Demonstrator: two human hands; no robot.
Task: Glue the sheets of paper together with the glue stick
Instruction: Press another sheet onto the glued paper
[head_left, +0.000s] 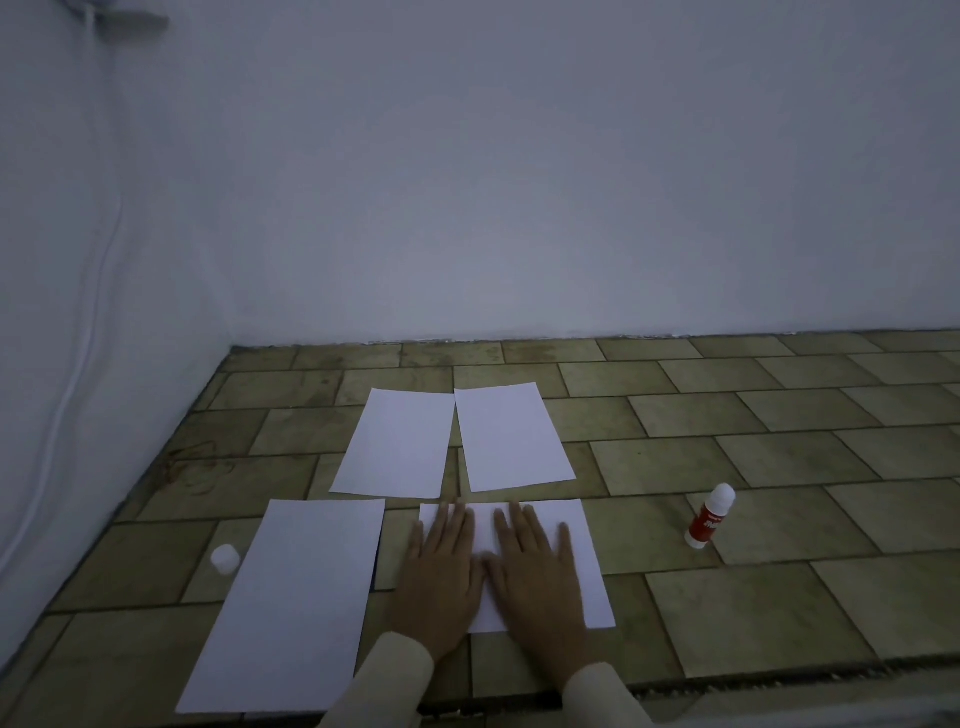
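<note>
Several white paper sheets lie on a tiled floor. My left hand (441, 566) and my right hand (537, 569) press flat, side by side with fingers straight, on the near right sheet (589, 551). A larger sheet (296, 597) lies to the left of it. Two more sheets lie farther back, a left one (397, 441) and a right one (511, 436). The red and white glue stick (709, 517) lies tilted on the floor to the right of my hands, apart from the paper. A small white cap (225, 558) stands at the left of the large sheet.
The tiled floor (779, 441) stretches to the right and back to a pale wall (519, 208). Another wall (78, 364) with a white cable (85, 332) closes the left side. A dark floor edge (779, 673) runs along the near right.
</note>
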